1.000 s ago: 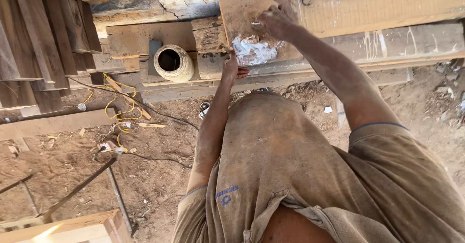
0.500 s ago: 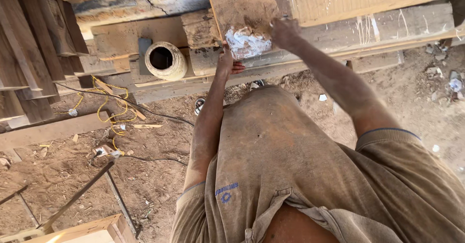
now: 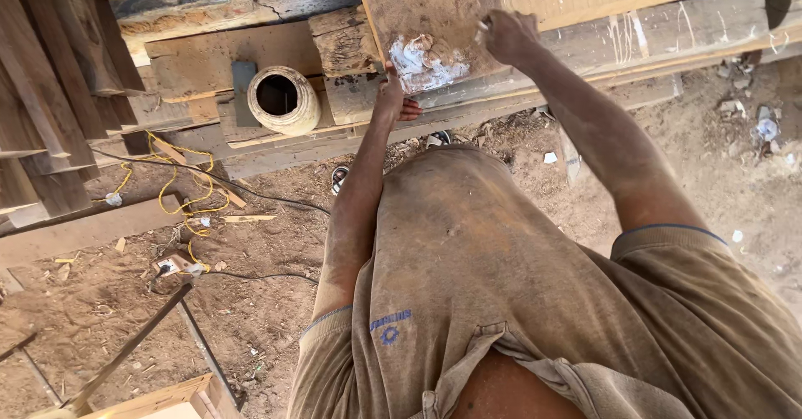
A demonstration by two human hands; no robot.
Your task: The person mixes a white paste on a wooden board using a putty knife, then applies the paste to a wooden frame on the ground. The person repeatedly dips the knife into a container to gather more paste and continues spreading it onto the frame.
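A rough wooden board [image 3: 418,5] leans on the timber stack in front of me, with a blob of white paste [image 3: 426,61] on its lower part. My left hand [image 3: 393,95] grips the board's bottom edge just below the paste, fingers curled under it. My right hand [image 3: 510,36] is closed at the board's right edge, pinching a small pale stick [image 3: 483,25] whose tip points toward the paste. Both forearms are dusty.
A round pale pot [image 3: 284,100] with a dark opening stands on the planks left of the board. Long beams [image 3: 668,26] run to the right. Dark planks [image 3: 50,93] are stacked at left. Yellow cord [image 3: 180,193] and a black cable lie on the sandy ground.
My right hand has slid from over the board's middle to its right edge. The left hand keeps its grip at the bottom edge. The view has shifted a little.
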